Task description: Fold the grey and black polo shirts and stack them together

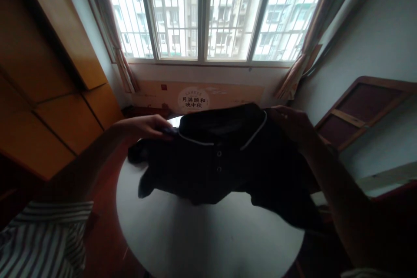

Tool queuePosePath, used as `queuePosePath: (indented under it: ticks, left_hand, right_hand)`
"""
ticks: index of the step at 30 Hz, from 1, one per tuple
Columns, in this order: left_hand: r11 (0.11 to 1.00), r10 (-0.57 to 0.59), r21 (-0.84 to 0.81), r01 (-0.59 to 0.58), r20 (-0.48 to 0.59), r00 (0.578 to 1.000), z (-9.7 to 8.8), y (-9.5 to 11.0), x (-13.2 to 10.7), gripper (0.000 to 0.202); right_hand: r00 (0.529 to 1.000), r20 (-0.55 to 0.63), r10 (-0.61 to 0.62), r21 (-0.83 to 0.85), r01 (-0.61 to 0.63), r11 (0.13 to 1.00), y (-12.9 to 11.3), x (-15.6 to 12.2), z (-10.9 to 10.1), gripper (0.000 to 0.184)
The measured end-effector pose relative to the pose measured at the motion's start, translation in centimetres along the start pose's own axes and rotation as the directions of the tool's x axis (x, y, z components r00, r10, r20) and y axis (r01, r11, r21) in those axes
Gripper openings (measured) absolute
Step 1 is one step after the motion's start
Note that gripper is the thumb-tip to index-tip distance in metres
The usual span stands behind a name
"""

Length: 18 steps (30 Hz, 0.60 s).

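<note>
A dark polo shirt (202, 169) with pale piping along its collar and two visible buttons hangs between my hands, above a round white table (182, 239). My left hand (150, 127) pinches the shirt at the shoulder beside the collar. On the other side, my right hand (289, 121) grips the opposite shoulder, its fingers partly lost in shadow. The collar stands up at the top, its front facing me. Below, the shirt's lower part sags in folds over the tabletop, and one side droops toward the table's right edge.
Beyond the table is a barred window (202, 17) with tied curtains (293, 74) and a printed banner (224, 95) below it. Wooden cabinets (58, 117) stand at left. A wooden-framed chair back or panel (358, 113) is near the right wall.
</note>
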<state>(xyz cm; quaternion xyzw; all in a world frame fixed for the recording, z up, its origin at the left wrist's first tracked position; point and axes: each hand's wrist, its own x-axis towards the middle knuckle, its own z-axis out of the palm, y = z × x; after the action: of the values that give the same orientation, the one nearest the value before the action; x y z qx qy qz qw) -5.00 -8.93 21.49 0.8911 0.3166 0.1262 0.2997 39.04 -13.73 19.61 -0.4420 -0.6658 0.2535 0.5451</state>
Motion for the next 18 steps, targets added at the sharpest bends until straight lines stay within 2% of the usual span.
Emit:
queuePosePath:
  ticks: [1, 2, 3, 4, 5, 6, 7, 8, 9, 10, 11, 13, 15, 18]
  left_hand:
    - [0.996, 0.002, 0.093, 0.012, -0.144, 0.990, -0.8, -1.0, 1.8, 0.032]
    - [0.978, 0.004, 0.197, 0.063, -0.321, 0.947, -1.5, -1.8, 3.7, 0.032]
    - [0.946, 0.010, 0.288, 0.147, -0.479, 0.878, -2.1, -2.6, 5.5, 0.028]
    - [0.917, 0.027, 0.336, 0.214, -0.588, 0.808, -2.5, -3.1, 7.2, 0.021]
    - [0.886, 0.045, 0.371, 0.277, -0.666, 0.745, -2.4, -3.5, 8.5, 0.017]
    - [0.865, 0.066, 0.391, 0.313, -0.708, 0.704, -2.0, -3.6, 9.5, 0.018]
    - [0.854, 0.086, 0.409, 0.322, -0.721, 0.688, -1.2, -3.7, 10.0, 0.021]
    - [0.844, 0.104, 0.432, 0.318, -0.713, 0.693, 0.1, -3.6, 10.2, 0.022]
    - [0.838, 0.118, 0.456, 0.300, -0.688, 0.716, 1.8, -3.6, 10.0, 0.019]
    - [0.841, 0.118, 0.471, 0.266, -0.639, 0.760, 3.7, -3.7, 9.5, 0.015]
    - [0.848, 0.111, 0.478, 0.227, -0.580, 0.807, 5.9, -3.8, 8.7, 0.012]
    - [0.880, 0.060, 0.446, 0.165, -0.448, 0.892, 10.0, -4.4, 6.6, 0.014]
    - [0.897, 0.025, 0.418, 0.143, -0.372, 0.928, 13.4, -5.1, 4.4, 0.022]
    - [0.908, 0.001, 0.397, 0.134, -0.323, 0.947, 16.1, -6.0, 2.0, 0.032]
  right_hand:
    - [0.998, -0.030, -0.055, -0.136, 0.051, 0.989, 0.6, 2.4, 0.0, 0.025]
    - [0.993, -0.056, -0.104, -0.290, 0.084, 0.953, 1.3, 4.7, -0.1, 0.025]
    - [0.992, -0.070, -0.105, -0.348, 0.074, 0.935, 2.1, 6.8, -0.1, 0.020]
    - [0.991, -0.088, -0.100, -0.391, 0.058, 0.919, 3.0, 8.6, -0.2, 0.013]
    - [0.991, -0.102, -0.084, -0.420, 0.034, 0.907, 3.9, 9.9, -0.2, 0.009]
    - [0.991, -0.115, -0.067, -0.431, 0.011, 0.902, 4.7, 10.6, -0.1, 0.007]
    - [0.990, -0.127, -0.057, -0.444, -0.005, 0.896, 5.5, 10.6, 0.1, 0.008]
    - [0.989, -0.137, -0.053, -0.453, -0.015, 0.891, 6.2, 10.1, 0.5, 0.008]
    - [0.990, -0.131, -0.052, -0.460, -0.015, 0.888, 6.9, 8.9, 1.0, 0.008]
    - [0.994, -0.100, -0.048, -0.466, -0.004, 0.885, 7.5, 7.2, 1.6, 0.007]
    - [0.998, -0.048, -0.039, -0.469, 0.013, 0.883, 8.2, 5.0, 2.3, 0.006]
    - [0.983, 0.184, 0.013, -0.477, 0.078, 0.875, 9.4, 0.0, 4.0, 0.010]
    - [0.925, 0.372, 0.078, -0.502, 0.130, 0.855, 10.4, -5.2, 5.7, 0.022]
    - [0.882, 0.459, 0.111, -0.524, 0.168, 0.835, 11.1, -11.0, 8.0, 0.019]
